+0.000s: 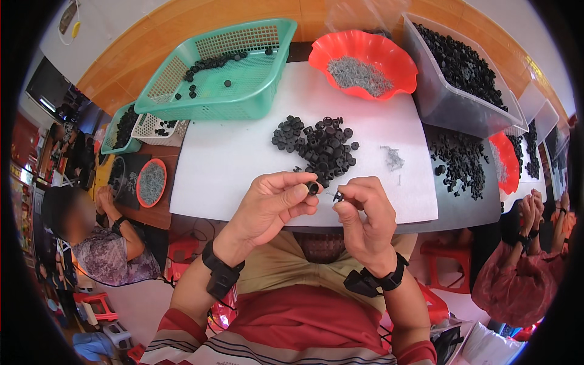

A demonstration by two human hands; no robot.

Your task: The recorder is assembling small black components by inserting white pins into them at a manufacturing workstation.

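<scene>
Left hand (266,204) pinched on a black cap (313,188); right hand (369,220) pinched on a black clip (338,197). Both parts are held apart, unjoined, above the white sheet's (228,155) near side. Much appears left: a large loose pile (331,149) lies beyond, scattered pins (394,159) to its right. Whether any pieces are finished cannot be told.

No legible lettering, labels or numbers anywhere.
</scene>
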